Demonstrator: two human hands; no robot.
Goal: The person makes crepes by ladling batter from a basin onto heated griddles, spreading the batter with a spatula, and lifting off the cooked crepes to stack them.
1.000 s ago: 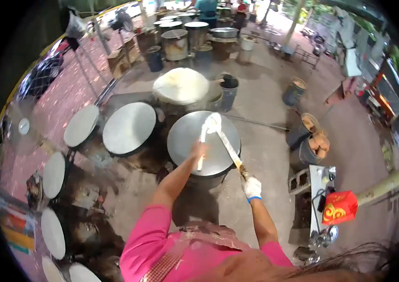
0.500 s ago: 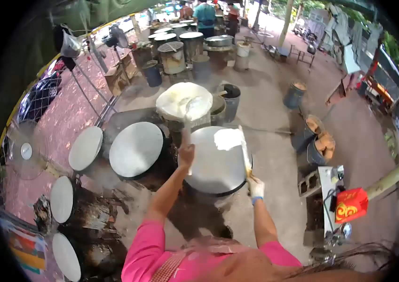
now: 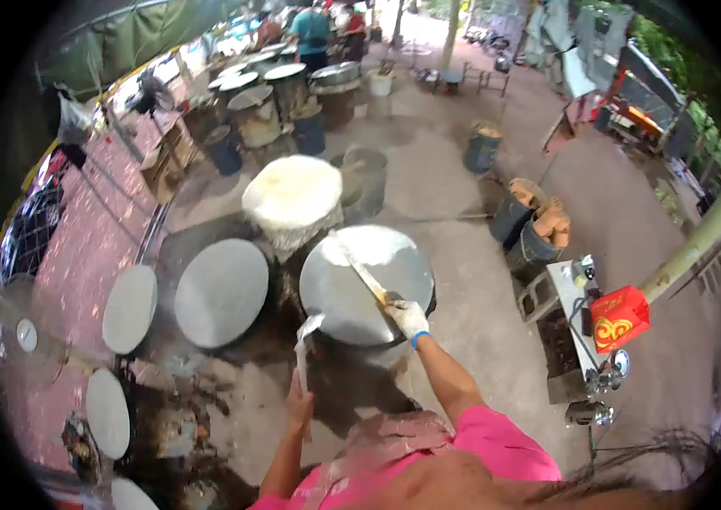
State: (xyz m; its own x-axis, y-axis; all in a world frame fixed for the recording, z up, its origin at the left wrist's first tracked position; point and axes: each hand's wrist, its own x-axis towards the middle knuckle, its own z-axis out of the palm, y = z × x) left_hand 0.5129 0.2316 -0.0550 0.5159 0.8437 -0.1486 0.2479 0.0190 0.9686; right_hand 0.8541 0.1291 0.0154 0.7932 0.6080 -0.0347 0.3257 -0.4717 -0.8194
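My left hand (image 3: pixel 299 402) is closed round a narrow long-handled tool (image 3: pixel 302 348) with a wet white tip, held low at the near left of a round griddle (image 3: pixel 347 314). Whether that tool is a ladle or a scraper I cannot tell. Gloved in white, my right hand (image 3: pixel 408 318) grips a long flat wooden paddle (image 3: pixel 359 268) smeared white, slanting over the griddle. A bright white patch of batter (image 3: pixel 387 244) lies on the griddle's far side. Behind stands a drum topped with a wide round pale mass (image 3: pixel 292 191).
Pale round griddles (image 3: pixel 223 293) stand on the left. Buckets of brown blocks (image 3: pixel 539 242) and a narrow bench with a red bag (image 3: pixel 620 320) are at right. More drums and people (image 3: pixel 313 36) are at the back. A leaning pole (image 3: pixel 709 221) rises at far right.
My left hand has drawn the tool back from the pale-topped drum, down towards my body. My right hand has swung the paddle leftward across the griddle. The view has shifted.
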